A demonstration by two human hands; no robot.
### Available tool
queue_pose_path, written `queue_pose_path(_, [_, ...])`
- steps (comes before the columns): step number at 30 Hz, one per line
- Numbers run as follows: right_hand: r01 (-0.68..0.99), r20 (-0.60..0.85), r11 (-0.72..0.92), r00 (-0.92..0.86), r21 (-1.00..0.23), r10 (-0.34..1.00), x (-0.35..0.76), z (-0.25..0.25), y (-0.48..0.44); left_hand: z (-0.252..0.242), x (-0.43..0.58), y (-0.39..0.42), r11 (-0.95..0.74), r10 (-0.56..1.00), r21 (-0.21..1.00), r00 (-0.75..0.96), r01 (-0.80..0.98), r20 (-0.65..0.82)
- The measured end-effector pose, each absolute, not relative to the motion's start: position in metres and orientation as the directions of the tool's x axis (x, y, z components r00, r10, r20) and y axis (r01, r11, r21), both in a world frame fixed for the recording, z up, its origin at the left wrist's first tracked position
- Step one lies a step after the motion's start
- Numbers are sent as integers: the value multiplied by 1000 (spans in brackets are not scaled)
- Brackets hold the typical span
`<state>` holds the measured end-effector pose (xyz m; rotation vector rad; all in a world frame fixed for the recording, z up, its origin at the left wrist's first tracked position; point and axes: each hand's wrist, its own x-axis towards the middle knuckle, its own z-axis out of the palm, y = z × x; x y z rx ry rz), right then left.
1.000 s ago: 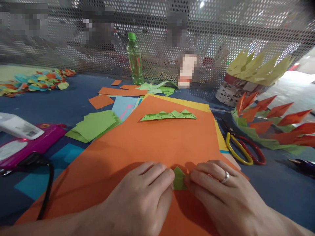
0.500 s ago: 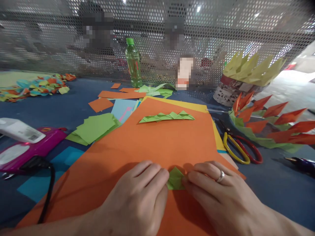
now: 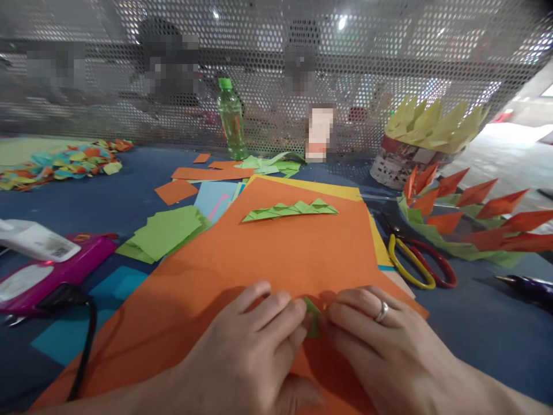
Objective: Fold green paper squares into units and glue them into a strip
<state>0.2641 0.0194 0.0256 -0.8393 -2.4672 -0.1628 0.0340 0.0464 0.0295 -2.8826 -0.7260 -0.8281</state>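
A small folded piece of green paper lies on a large orange sheet, mostly covered by my fingers. My left hand is at its left edge, fingers curled together, the thumb lower down and apart from the paper. At its right side my right hand, with a silver ring, has its fingertips closed on the paper. Farther up the sheet rests a zigzag strip of folded green paper, which neither hand touches.
Scissors, a pen and an orange-and-green paper crown lie right. Left are green squares, a magenta device with a black cable, and paper scraps. A bottle stands behind.
My left hand has shifted right over the green paper, hiding more of it, and its thumb now shows below. My right hand stays nearly in place. The view has tilted slightly.
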Motion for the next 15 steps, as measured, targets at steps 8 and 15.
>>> queue_pose_path(8, [601, 517, 797, -664, -59, 539, 265, 24, 20, 26, 34, 42, -876, 408, 45, 689, 480, 600])
queue_pose_path(15, [637, 502, 766, -636, -87, 586, 265, 31, 19, 24, 33, 45, -877, 381, -9, 708, 480, 595])
